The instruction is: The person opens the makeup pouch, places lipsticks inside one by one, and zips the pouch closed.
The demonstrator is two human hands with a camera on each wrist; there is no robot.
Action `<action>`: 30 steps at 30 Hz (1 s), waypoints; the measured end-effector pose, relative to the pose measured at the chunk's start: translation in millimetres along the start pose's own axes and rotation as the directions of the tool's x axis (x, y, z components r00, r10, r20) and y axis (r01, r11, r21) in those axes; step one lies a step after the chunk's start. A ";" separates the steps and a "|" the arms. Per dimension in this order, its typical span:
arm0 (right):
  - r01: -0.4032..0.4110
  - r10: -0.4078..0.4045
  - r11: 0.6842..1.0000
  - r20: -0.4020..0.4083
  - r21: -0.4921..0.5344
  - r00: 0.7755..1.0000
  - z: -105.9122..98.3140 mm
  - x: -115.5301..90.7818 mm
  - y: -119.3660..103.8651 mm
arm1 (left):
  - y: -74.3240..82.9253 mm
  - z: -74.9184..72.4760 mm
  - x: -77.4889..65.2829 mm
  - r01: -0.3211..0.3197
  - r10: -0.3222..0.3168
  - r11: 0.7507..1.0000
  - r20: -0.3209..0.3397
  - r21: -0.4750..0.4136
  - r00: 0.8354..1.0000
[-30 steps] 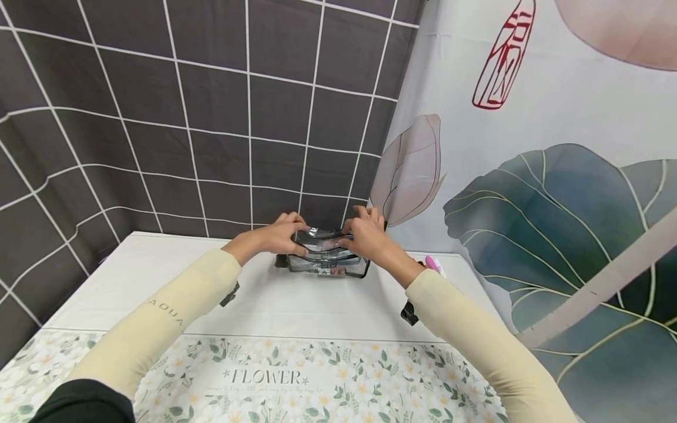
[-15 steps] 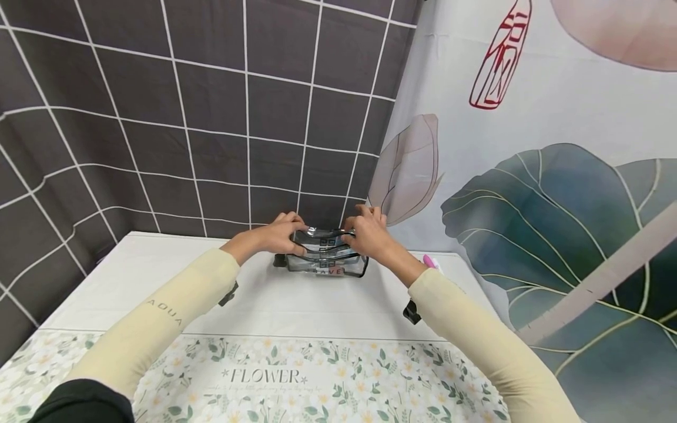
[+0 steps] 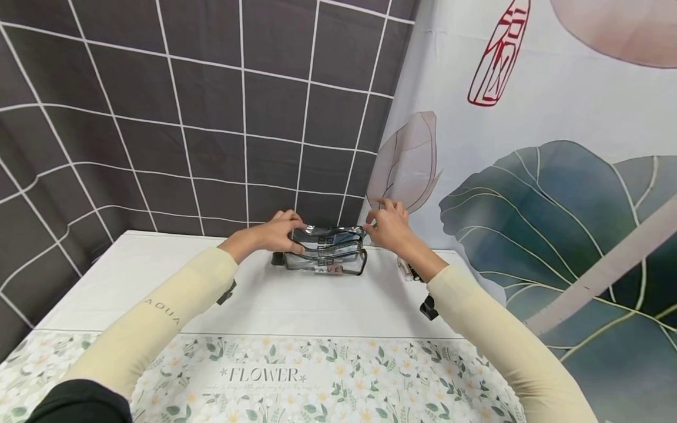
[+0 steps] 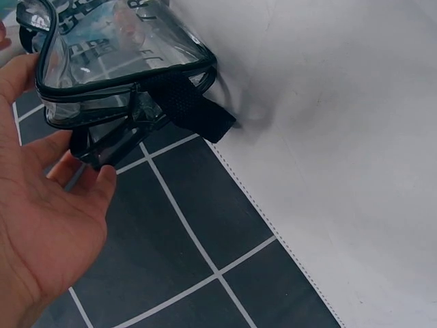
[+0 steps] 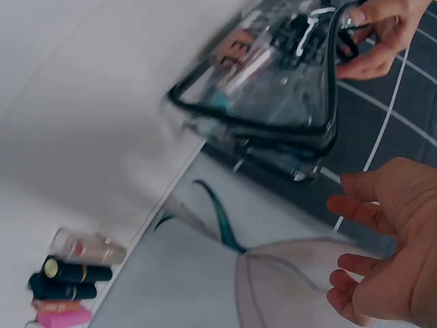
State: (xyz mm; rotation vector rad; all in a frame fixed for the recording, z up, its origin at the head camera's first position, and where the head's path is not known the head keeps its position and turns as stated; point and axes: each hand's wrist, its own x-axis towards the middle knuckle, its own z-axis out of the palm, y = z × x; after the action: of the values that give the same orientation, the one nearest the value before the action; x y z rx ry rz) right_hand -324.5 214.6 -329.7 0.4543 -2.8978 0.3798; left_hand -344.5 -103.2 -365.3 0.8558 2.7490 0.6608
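Observation:
A clear zip pouch (image 3: 325, 265) with black piping stands at the back of the white table, printed letters on its front. My left hand (image 3: 275, 234) holds its left end by the upper edge, thumb in front and fingers behind. In the left wrist view, a black fabric tab (image 4: 194, 109) sticks out from that end of the pouch (image 4: 130, 58). My right hand (image 3: 390, 226) is just off the pouch's right end. The right wrist view has this hand (image 5: 396, 239) with fingers loosely bent and apart from the pouch (image 5: 280, 96), holding nothing.
Right of the pouch, near the table's edge, lie small cosmetics: a clear tube (image 5: 85, 246), black lipstick-like tubes (image 5: 78, 270) and a pink item (image 5: 65, 318). A floral mat (image 3: 275, 355) covers the table's front. Dark grid cloth (image 3: 206, 141) hangs behind.
My right hand has let go of the pouch's right top edge and moved to the right. The left hand keeps its hold, and the pouch stays in place.

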 end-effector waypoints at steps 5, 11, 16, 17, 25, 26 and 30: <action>-0.044 0.044 0.999 0.006 -0.015 0.999 -5.4 -3.8 20.0 | -0.5 -1.6 -0.3 0.003 -0.003 1.000 0.004 0.007 1.000; -0.082 0.082 0.996 -0.012 -0.026 0.997 -8.0 -8.7 41.7 | -1.6 -1.3 0.6 -0.004 0.004 1.000 -0.001 0.014 1.000; -0.114 0.114 0.993 -0.002 -0.025 0.993 -10.6 -14.3 55.7 | -1.9 -1.1 1.0 -0.002 0.002 1.000 0.003 0.017 1.000; -0.122 0.122 0.992 0.002 -0.025 0.993 -10.6 -15.6 58.6 | -1.8 -1.0 1.0 -0.001 0.000 1.000 0.004 0.017 1.000; -0.189 0.192 0.980 0.046 -0.067 0.980 -5.6 -26.4 83.1 | 0.0 -1.2 -0.1 0.004 -0.004 1.000 0.012 0.015 1.000; -0.195 0.199 0.978 0.054 -0.077 0.978 -4.7 -27.8 86.3 | 0.2 -1.2 -0.1 0.004 -0.004 1.000 0.014 0.013 1.000; -0.213 0.222 0.971 0.079 -0.112 0.972 -2.6 -33.0 100.1 | 0.3 -1.7 0.1 0.002 -0.002 1.000 0.015 0.017 1.000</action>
State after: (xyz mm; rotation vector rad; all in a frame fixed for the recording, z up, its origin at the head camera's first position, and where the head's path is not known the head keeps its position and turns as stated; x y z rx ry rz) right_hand -325.5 316.5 -356.7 0.1405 -3.0477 0.2446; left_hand -344.9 -103.6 -363.6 0.8579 2.7461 0.6285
